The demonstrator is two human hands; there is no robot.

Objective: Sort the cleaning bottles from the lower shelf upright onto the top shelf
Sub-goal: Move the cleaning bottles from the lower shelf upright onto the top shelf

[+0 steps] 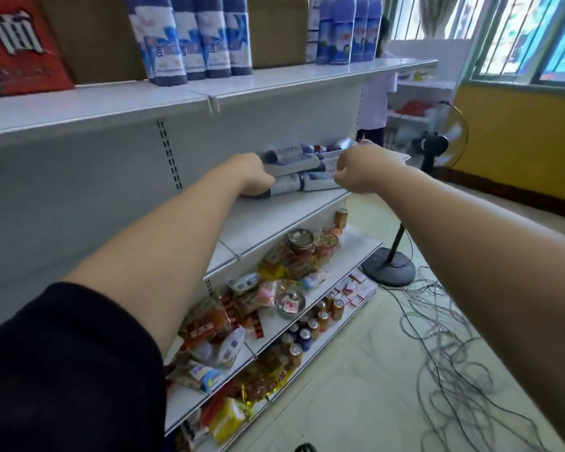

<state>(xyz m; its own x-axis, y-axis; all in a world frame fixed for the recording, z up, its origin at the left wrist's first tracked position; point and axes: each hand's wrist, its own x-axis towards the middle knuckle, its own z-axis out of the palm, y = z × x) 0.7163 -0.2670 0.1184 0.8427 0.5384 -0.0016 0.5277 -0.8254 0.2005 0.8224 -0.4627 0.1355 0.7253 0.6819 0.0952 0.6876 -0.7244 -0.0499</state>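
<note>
Several blue-and-white cleaning bottles [294, 172] lie on their sides in a pile at the far end of the lower shelf [274, 220]. My left hand [253, 174] grips the near end of one lying bottle at the left of the pile. My right hand [361, 172] has its fingers curled at the right end of the pile; its fingertips are hidden, so what it holds is unclear. On the top shelf [190, 93] several blue bottles [193, 37] stand upright in the middle, and another group of blue bottles [349, 27] stands upright further right.
A red snack bag [17, 50] and a cardboard box [95, 34] sit on the top shelf at left. Snacks, jars and cans crowd the shelves below. A standing fan [437, 145] and tangled cables [447, 347] occupy the floor at right. A person [377, 93] stands beyond the shelf end.
</note>
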